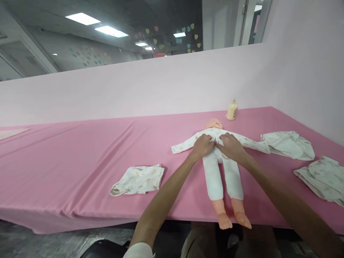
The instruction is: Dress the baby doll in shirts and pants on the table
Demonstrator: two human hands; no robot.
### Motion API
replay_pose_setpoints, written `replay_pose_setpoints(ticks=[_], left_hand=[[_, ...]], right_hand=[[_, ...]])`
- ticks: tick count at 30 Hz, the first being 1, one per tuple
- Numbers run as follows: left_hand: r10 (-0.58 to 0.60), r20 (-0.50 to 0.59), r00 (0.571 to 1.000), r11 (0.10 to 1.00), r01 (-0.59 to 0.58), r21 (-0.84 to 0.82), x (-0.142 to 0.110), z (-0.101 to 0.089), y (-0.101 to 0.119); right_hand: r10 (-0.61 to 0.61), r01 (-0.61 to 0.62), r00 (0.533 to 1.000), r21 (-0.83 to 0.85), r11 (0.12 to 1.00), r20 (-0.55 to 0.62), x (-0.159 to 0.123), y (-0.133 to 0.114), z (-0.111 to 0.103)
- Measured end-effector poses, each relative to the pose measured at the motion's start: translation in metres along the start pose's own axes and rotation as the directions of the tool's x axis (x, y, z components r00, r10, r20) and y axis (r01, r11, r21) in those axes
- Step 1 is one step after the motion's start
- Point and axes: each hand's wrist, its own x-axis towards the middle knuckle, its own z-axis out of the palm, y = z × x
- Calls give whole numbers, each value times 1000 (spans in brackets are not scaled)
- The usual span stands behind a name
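A baby doll [223, 175] lies on its back on the pink-covered table, feet toward me at the front edge. It has on a white printed long-sleeved shirt [251, 142], with both sleeves spread sideways. My left hand [203, 145] grips the shirt front at the chest, fingers closed on the cloth. Close beside it, my right hand [231, 147] pinches the other side of the shirt front. The thumbs nearly meet at the middle. Whatever fastening lies under the fingers is hidden.
A folded printed cloth [138, 180] lies left of the doll. Rumpled white cloth [290, 144] and another printed cloth [324, 179] lie at the right. A cream pump bottle [232, 110] stands behind the doll's head, near the wall [139, 93]. The pink tablecloth [80, 161] hangs over the front edge.
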Motion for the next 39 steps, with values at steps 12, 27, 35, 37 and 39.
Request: replay_pose_setpoints(ticks=[12,27,35,37,39], left_hand=[[79,-241,967,940,9,342,-32,25,-2],[-14,-278,961,997,34,70,-29,27,5],[29,-236,971,977,22,211,-31,27,11],[37,-223,974,967,21,254,-31,26,12],[46,-210,977,962,14,274,-31,26,12]], right_hand=[[-87,43,979,-232,972,-182,-38,-22,11],[99,-80,992,215,973,-82,-23,-1,18],[181,-116,979,488,865,-88,-23,-2,14],[183,-114,979,500,859,-91,-24,-3,13],[184,-113,979,509,854,-93,-24,-4,14]])
